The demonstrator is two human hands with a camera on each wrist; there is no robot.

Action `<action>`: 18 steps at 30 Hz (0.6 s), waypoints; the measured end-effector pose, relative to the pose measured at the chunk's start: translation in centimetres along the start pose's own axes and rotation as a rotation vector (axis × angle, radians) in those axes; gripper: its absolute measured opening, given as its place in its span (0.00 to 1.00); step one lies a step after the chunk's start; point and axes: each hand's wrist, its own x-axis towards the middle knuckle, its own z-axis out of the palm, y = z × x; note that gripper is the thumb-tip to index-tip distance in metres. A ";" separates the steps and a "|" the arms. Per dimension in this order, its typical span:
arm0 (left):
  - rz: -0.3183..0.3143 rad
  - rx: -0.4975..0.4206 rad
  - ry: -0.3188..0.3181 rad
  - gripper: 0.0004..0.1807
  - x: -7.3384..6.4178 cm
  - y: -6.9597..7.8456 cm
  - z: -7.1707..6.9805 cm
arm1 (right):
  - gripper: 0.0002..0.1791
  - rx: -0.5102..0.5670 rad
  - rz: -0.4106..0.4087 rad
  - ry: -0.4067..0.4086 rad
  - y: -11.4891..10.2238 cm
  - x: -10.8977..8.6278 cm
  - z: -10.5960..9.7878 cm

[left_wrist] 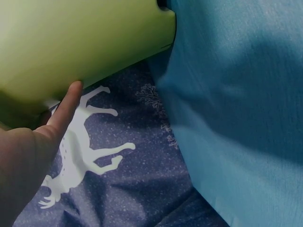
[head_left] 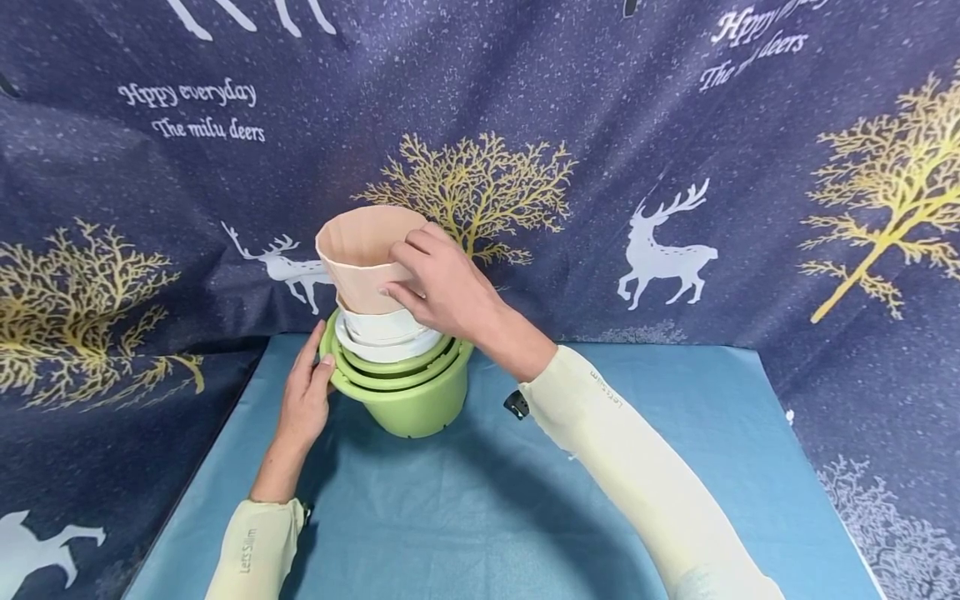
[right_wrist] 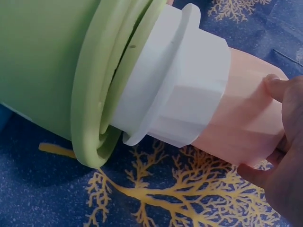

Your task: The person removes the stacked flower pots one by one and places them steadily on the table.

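A stack of flowerpots stands near the back of the table. Its outermost pot is green (head_left: 416,408), with further green rims nested inside it. White pots (head_left: 375,331) rise out of these, and a pale pink pot (head_left: 360,287) sits at the top. My right hand (head_left: 453,283) pinches the pink pot's rim, fingers inside and thumb on the outer wall. In the right wrist view the pink pot's lower part sits inside a white faceted pot (right_wrist: 199,90). My left hand (head_left: 302,400) rests against the left side of the green pot with its fingers extended.
A blue cloth (head_left: 465,517) covers the table. Behind it hangs a dark blue curtain (head_left: 525,100) printed with deer and golden trees, close behind the stack. Each forearm has a pale sleeve (head_left: 630,450).
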 end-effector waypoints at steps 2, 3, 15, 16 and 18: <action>-0.002 -0.009 0.001 0.30 0.0 0.0 0.0 | 0.14 0.005 -0.005 0.024 0.0 0.1 -0.2; -0.003 -0.013 -0.001 0.30 0.0 0.1 0.0 | 0.15 0.007 -0.009 0.037 -0.1 0.1 -0.3; -0.007 -0.014 -0.011 0.30 0.0 0.2 -0.1 | 0.15 0.035 -0.065 0.171 -0.3 0.6 -1.2; -0.007 -0.013 -0.011 0.30 0.0 0.2 -0.1 | 0.15 0.038 -0.069 0.180 -0.3 0.7 -1.3; -0.007 -0.013 -0.011 0.30 0.0 0.2 -0.1 | 0.15 0.047 -0.069 0.198 -0.4 0.7 -1.6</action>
